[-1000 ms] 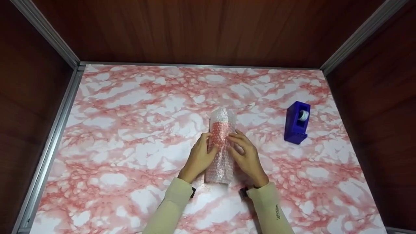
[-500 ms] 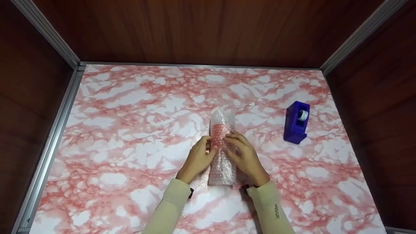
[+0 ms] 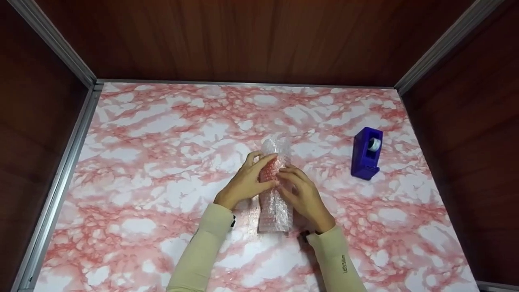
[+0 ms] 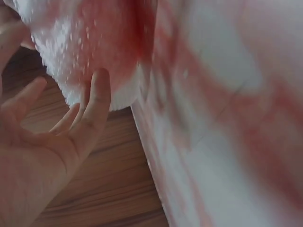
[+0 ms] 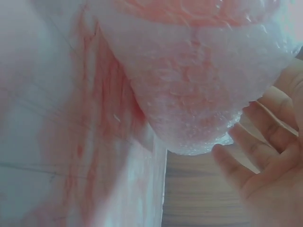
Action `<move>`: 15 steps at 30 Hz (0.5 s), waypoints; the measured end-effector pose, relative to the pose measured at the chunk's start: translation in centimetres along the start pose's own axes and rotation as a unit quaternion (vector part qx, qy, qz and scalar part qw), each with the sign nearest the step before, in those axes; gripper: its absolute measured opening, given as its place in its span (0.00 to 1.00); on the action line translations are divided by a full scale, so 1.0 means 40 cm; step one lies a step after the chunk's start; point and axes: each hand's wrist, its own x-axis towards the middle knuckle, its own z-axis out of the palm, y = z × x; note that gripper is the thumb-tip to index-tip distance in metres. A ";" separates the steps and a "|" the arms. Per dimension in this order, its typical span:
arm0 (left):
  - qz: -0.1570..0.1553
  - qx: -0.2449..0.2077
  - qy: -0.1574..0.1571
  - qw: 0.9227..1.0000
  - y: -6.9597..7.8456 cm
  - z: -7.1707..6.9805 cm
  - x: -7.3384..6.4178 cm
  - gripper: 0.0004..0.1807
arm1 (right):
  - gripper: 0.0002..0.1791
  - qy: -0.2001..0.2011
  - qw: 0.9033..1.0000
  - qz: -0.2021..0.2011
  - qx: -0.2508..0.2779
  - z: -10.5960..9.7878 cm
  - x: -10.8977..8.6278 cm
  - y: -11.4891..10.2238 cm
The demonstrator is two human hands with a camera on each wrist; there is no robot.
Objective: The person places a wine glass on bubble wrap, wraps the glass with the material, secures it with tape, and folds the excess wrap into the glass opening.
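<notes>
Two sleeves (image 3: 211, 231), cut off below, lead to the left hand (image 3: 248, 180), spread wide, and the right hand (image 3: 304, 194), its fingers loosely bent, both touching the bubble-wrapped roll (image 3: 277, 213) between their fingertips, its red inside blurred, its long axis pointing away, a purple tape dispenser (image 3: 361, 162) well rightward.

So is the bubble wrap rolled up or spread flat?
Rolled up: the bubble wrap forms a tube between the left hand and right hand.

Bubble wrap (image 4: 71, 40) near both wrist cameras
</notes>
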 end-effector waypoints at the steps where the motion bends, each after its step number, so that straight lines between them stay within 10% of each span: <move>1: 0.004 0.007 -0.007 1.000 -0.001 -0.004 0.005 0.42 | 0.19 -0.003 1.000 0.001 0.000 0.000 0.000 0.000; 15: 0.002 0.036 -0.046 0.998 0.000 -0.016 0.031 0.42 | 0.19 -0.004 1.000 -0.005 0.016 -0.006 0.002 0.003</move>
